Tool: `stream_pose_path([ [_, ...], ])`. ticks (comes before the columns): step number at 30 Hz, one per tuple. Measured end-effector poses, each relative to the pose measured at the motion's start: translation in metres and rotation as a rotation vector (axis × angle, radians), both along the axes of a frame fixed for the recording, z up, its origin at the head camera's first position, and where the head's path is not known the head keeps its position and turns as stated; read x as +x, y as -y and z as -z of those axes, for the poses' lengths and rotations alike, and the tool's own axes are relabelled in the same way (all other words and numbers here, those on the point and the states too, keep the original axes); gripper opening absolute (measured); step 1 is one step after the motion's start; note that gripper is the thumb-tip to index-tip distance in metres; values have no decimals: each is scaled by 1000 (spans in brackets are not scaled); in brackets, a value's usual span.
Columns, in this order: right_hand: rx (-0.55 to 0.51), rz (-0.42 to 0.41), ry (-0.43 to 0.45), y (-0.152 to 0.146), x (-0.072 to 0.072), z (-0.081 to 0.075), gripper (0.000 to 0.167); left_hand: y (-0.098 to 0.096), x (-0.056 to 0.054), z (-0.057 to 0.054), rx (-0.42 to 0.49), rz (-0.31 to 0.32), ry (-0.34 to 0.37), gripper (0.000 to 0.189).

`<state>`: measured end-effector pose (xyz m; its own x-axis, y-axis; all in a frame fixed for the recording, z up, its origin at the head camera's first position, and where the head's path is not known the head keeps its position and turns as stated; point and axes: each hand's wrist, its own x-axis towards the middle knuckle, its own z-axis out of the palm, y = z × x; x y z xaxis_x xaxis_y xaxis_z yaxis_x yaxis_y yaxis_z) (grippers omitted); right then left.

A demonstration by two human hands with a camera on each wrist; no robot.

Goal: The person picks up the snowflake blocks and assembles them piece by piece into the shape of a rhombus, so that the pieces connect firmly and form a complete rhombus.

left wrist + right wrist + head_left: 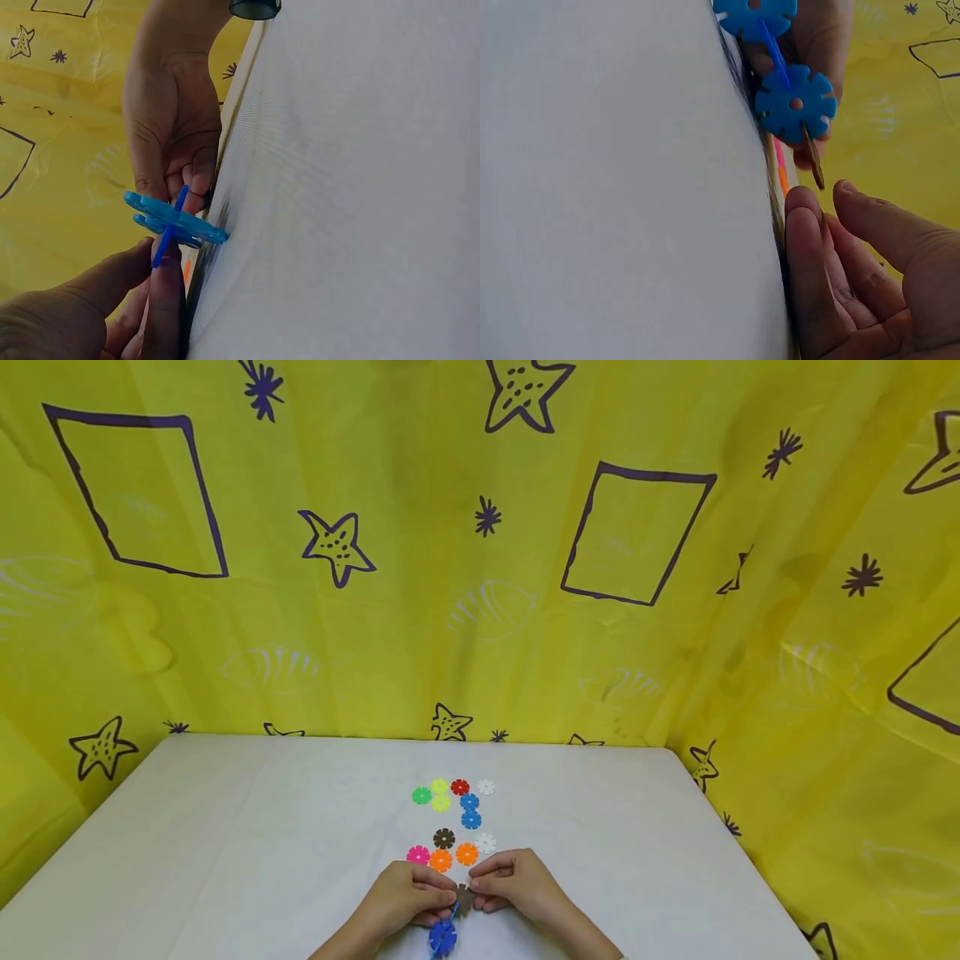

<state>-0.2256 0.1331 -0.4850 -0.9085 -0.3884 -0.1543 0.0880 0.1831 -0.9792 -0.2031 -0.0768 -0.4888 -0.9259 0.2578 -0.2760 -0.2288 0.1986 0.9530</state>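
Observation:
Small notched plastic discs are slotted together into a chain held low over the near side of the table. It includes a dark blue disc (442, 937), light blue discs (795, 86) and a brown disc (464, 902). My left hand (405, 893) pinches a light blue disc of this chain between thumb and fingers. Seen edge-on in the right wrist view, the brown disc juts out of a light blue one. My right hand (517, 887) is beside the brown disc, thumb and index fingertips parted around its end. Whether they touch it is unclear.
Loose discs lie flat beyond the hands on the white table (262, 860): orange (467, 854), pink (417, 856), brown (444, 838), white (486, 787), red (460, 787), green (422, 796), yellow and blue. A yellow patterned curtain (405, 635) encloses the table's back and sides.

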Motion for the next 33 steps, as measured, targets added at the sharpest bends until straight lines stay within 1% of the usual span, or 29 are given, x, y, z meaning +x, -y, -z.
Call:
stream_pose_path([
  [5,92,92,-100,-13,-18,-4,23,-2,0,1,13,-9,-2,17],
  [9,137,147,-127,-18,-34,-4,25,-2,-1,2,8,-9,7,16],
  [12,160,165,-139,-17,-44,-2,28,-1,-1,2,3,-7,10,16],
  [15,209,154,-157,-15,-50,-1,29,0,-1,2,9,-5,11,17],
  [20,306,131,-198,-10,-54,-3,28,0,-1,2,-2,-8,20,18],
  [29,411,128,-264,-7,-54,-4,21,0,0,0,0,-9,22,18],
  [33,431,126,-274,-8,-55,-3,19,0,0,-1,6,-6,18,18],
])
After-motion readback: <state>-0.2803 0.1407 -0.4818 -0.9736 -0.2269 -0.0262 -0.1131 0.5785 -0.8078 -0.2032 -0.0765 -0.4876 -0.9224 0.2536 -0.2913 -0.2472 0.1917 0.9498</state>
